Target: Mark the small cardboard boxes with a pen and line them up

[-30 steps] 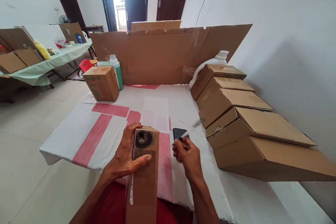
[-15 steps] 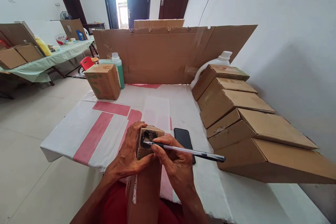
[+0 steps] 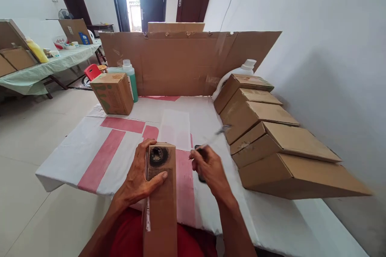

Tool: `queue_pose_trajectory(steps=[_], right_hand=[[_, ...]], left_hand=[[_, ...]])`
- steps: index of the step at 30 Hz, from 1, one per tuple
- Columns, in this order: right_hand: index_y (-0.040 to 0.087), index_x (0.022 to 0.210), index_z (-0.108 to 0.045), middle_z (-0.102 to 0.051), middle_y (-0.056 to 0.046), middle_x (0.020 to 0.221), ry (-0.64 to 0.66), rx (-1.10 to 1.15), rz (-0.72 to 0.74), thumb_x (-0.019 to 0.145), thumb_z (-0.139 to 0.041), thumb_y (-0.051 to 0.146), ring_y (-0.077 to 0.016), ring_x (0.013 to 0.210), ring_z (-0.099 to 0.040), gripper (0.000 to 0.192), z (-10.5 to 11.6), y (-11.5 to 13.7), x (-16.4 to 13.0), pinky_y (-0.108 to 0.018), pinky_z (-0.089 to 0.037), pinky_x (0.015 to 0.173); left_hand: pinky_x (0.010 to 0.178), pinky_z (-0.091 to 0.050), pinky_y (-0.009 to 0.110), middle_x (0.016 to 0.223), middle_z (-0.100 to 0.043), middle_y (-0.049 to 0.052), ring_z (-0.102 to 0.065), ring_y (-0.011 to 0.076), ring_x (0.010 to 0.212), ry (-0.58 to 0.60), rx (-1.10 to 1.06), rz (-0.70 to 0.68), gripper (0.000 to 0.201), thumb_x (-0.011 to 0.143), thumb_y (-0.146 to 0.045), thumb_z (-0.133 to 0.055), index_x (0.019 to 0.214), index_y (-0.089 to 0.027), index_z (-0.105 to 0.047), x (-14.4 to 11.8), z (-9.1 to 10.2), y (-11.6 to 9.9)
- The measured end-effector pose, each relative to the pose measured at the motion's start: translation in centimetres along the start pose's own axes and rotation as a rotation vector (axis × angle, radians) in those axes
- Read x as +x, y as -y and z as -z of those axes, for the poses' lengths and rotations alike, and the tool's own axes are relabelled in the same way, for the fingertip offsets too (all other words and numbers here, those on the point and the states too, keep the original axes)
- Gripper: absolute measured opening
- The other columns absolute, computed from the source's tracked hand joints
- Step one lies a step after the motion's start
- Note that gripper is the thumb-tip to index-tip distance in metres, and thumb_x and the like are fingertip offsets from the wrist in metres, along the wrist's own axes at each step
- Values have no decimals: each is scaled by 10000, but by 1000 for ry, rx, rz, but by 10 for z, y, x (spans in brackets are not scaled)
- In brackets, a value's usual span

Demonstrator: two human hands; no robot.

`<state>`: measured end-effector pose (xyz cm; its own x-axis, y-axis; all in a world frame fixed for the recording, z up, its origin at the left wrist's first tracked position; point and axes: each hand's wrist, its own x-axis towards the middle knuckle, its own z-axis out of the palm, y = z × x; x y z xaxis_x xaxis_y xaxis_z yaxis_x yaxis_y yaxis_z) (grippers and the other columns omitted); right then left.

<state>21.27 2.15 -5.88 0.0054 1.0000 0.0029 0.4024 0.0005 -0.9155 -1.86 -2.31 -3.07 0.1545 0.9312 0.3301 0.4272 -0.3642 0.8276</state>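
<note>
My left hand (image 3: pixel 142 172) is gripping the box (image 3: pixel 162 204) at the table's (image 3: pixel 208 213) near edge, my right hand (image 3: pixel 209 167) holding a blurred pen (image 3: pixel 222 130); I am seeing illegible green print (image 3: pixel 105 98) on the carton (image 3: pixel 116 94), open cloth (image 3: pixel 69 160) leftward.

Two hands (image 3: pixel 137 174), one pen (image 3: pixel 222 130)

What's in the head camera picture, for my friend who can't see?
The left hand holds a cardboard box with a dark ring, while the right hand holds a blurred pen beside it, over a white tablecloth.

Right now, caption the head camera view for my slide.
Left hand grips a cardboard box; right hand holds a pen beside it.
</note>
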Motion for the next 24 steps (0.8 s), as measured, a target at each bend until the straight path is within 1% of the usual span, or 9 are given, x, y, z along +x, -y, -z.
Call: queue_pose_trajectory(steps=[2, 5, 10, 12, 14, 16, 18, 20, 24], right_hand=[[247, 760, -441, -600, 24, 659, 44, -212, -48, 956, -530, 310, -152, 552, -563, 224, -9, -22, 6, -272, -391, 571], [236, 714, -459, -658, -17, 704, 78, -366, -89, 875, -604, 164, -189, 675, -626, 229, -30, -42, 0, -281, -354, 625], [198, 860, -597, -737, -99, 879, 104, -570, -185, 934, -626, 197, -250, 834, -695, 80, -47, -44, -17, -298, -360, 669], [201, 880, -617, -734, -95, 896, 88, -615, -212, 952, -657, 304, -260, 852, -701, 132, -40, -43, -17, -308, -392, 693], [203, 980, -628, -721, -108, 1036, 20, -650, -225, 994, -608, 397, -269, 972, -690, 196, -27, -43, -15, -324, -434, 774], [179, 1146, -600, -650, -162, 1239, -88, -691, -261, 1021, -551, 405, -307, 1166, -625, 263, -12, -46, -13, -359, -450, 879], [121, 1242, -559, -569, -238, 1338, -168, -722, -319, 984, -602, 389, -382, 1295, -530, 375, 1, -51, -10, -425, -449, 946], [83, 1227, -569, -566, -277, 1317, -184, -716, -366, 914, -690, 389, -437, 1304, -509, 454, 11, -57, -7, -480, -458, 954], [76, 1164, -597, -619, -294, 1260, -180, -600, -421, 763, -815, 436, -453, 1224, -585, 582, 18, -68, 2, -483, -496, 914]], left_hand=[[1199, -357, 521, 1497, -434, 104, -452, 312, 1392, -11, 3, 29, 733, 856, -295, -724, 1481, -291, -341, -2, 1, 2], [1207, -354, 514, 1498, -443, 101, -454, 309, 1398, -24, 6, 29, 720, 866, -309, -718, 1482, -291, -348, -2, 2, 4], [1186, -384, 497, 1467, -474, 95, -504, 302, 1346, -25, 29, 36, 692, 875, -353, -712, 1471, -288, -366, 0, 3, 3], [1192, -377, 496, 1475, -470, 93, -496, 302, 1357, -26, 37, 36, 694, 877, -354, -710, 1474, -294, -363, 0, 3, 3], [1195, -373, 495, 1481, -467, 90, -492, 301, 1364, -26, 36, 35, 700, 876, -352, -711, 1479, -299, -358, -1, 2, 3], [1194, -375, 498, 1476, -469, 90, -495, 300, 1355, -28, 35, 33, 701, 874, -355, -714, 1477, -297, -361, -1, 2, 3], [1191, -378, 501, 1471, -473, 90, -499, 299, 1343, -31, 38, 28, 699, 873, -359, -717, 1475, -293, -366, 0, 1, 4], [1189, -379, 502, 1471, -474, 90, -499, 299, 1341, -28, 38, 23, 695, 875, -359, -714, 1474, -294, -368, 1, -1, 3], [1180, -384, 507, 1485, -464, 95, -497, 303, 1344, -13, 22, 18, 703, 865, -345, -714, 1475, -294, -368, 3, -3, 1]])
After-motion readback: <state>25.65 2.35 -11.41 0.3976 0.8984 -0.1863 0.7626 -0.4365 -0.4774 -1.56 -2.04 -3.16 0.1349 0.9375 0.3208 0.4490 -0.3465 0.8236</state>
